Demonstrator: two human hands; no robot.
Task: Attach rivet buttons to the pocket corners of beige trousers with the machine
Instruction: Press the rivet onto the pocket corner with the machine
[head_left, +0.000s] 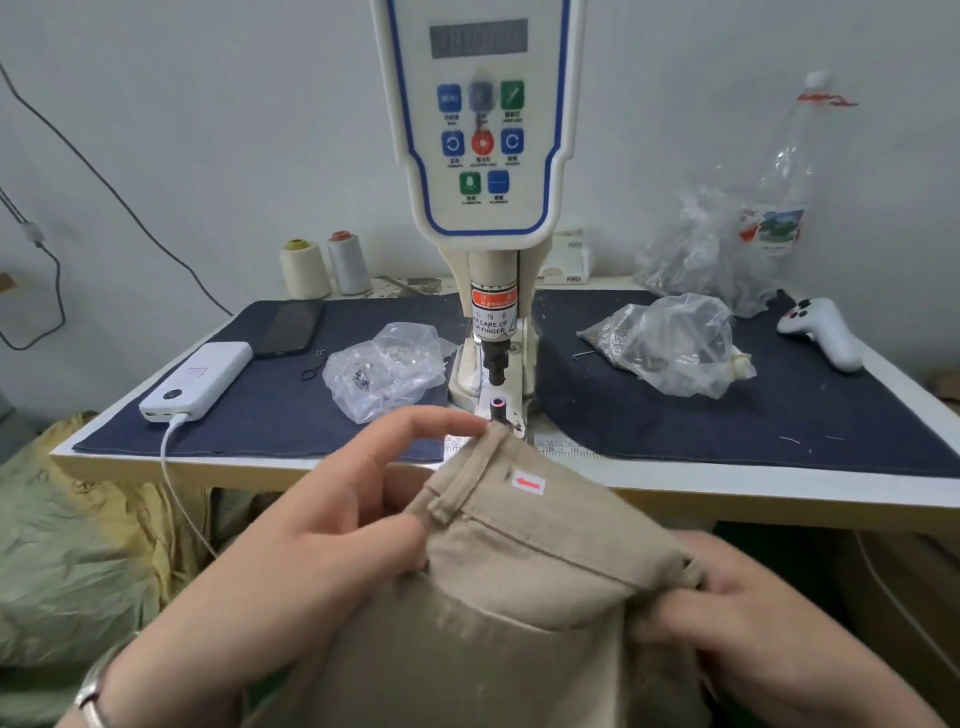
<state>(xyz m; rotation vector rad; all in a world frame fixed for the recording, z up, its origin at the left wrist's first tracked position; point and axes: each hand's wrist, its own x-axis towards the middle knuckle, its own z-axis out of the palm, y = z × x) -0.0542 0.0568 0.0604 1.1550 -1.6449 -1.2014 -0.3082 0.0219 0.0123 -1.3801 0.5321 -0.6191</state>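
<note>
The beige trousers (519, 587) lie in front of me, waistband up, their top corner just below the lower die (497, 406) of the white rivet machine (480, 156). A small red-arrow sticker (529, 484) sits near that corner. My left hand (332, 509) pinches the waistband edge, index finger stretched to the corner tip. My right hand (748, 613) grips the fabric at the right fold. The machine's black punch (495, 364) hangs above the die with a gap between them.
On the dark blue mat (291, 415) lie a clear bag of rivets (384, 369), a white power bank (200, 379) with its cable, a phone (291, 327), another plastic bag (675, 343) and a white controller (826, 332). Thread cones (324, 262) stand at the back.
</note>
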